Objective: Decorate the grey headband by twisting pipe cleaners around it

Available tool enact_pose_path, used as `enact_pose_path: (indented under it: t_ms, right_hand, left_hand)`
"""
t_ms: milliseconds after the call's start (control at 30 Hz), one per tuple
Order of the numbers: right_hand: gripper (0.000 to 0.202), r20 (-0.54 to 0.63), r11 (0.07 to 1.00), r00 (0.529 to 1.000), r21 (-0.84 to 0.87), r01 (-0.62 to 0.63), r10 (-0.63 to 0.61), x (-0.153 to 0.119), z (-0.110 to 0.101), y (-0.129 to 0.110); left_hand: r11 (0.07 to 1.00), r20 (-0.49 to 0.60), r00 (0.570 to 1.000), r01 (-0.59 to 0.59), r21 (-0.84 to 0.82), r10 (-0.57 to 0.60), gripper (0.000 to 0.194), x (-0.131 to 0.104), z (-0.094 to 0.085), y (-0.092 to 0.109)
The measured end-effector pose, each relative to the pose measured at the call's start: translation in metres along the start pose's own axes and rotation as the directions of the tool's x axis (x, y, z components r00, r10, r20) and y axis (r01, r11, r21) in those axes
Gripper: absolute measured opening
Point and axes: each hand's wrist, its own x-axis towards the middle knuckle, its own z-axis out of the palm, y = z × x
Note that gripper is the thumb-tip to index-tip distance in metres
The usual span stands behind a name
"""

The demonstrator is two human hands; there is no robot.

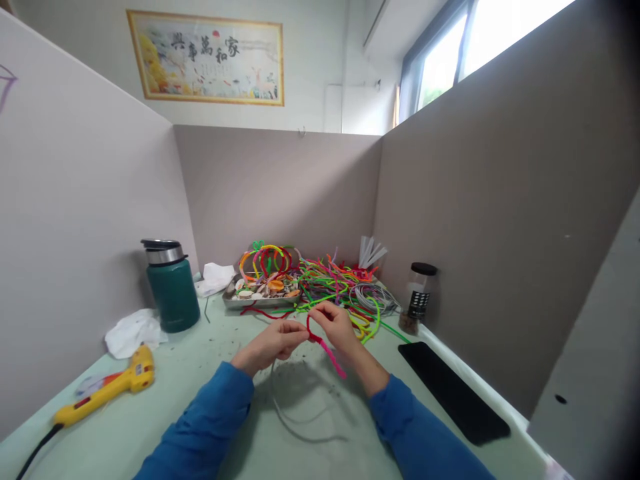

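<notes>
Pinching, L hand (273, 345): thumb + fingertips closed on red fuzzy stem (316, 338), arm in from 7 o'clock.
R hand (336, 327): thumb + fingertip closed on same stem's upper bend; arm in from 5 o'clock.
Stem posn: betw. hands, above tabletop (225, 397); pink end (334, 361) twd 5 o'clock.
Grey wire (320, 439): 6 o'clock of hands; can't tell if held.
Metal tray (260, 303): 10–11 o'clock of hands, beside stem pile (325, 280), 12–1.
Glue gun (105, 392): 8–9 o'clock.

black cord (40, 445) cut off below
</notes>
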Motion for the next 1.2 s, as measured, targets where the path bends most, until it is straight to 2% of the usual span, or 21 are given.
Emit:
enact_pose_path:
  t_ms: [133,267,567,867,967,1067,1133,1200]
  right_hand:
    - [0.016,0.013,1.0,1.0,0.018,0.004,-0.004,-0.001,0.0,-0.001]
    - [0.017,0.004,1.0,1.0,0.013,0.011,-0.011,-0.001,0.001,0.001]
    - [0.017,0.048,1.0,0.999,0.029,-0.008,0.007,-0.003,0.005,0.004]
    - [0.017,0.0,0.995,0.997,0.071,-0.071,0.072,-0.003,0.003,0.004]
    - [0.018,0.046,0.988,0.995,0.115,-0.098,0.093,-0.004,0.003,0.005]
    - [0.019,0.1,0.977,0.99,0.175,-0.119,0.103,-0.004,0.002,0.003]
    - [0.019,0.108,0.972,0.989,0.201,-0.126,0.106,-0.003,-0.001,-0.001]
    - [0.018,0.107,0.973,0.991,0.207,-0.103,0.083,-0.002,-0.006,-0.005]
  left_hand:
    - [0.999,-0.065,0.998,0.002,0.047,0.001,0.034,0.001,0.001,-0.001]
    - [1.0,-0.113,0.993,0.018,0.023,-0.015,0.034,0.002,0.001,-0.003]
    - [1.0,-0.137,0.99,0.023,0.004,-0.022,0.027,0.004,0.001,-0.005]
    - [1.0,-0.179,0.984,-0.005,0.022,0.009,0.023,0.004,0.002,-0.002]
    - [1.0,-0.193,0.981,0.009,0.016,-0.006,0.023,0.004,0.004,-0.001]
    - [1.0,-0.151,0.988,0.002,-0.009,-0.003,0.023,0.002,0.005,-0.002]
    - [0.999,-0.09,0.996,0.0,-0.04,-0.003,0.023,0.001,0.006,-0.002]
    - [0.998,-0.077,0.997,0.016,-0.054,-0.02,0.023,0.002,0.006,-0.001]
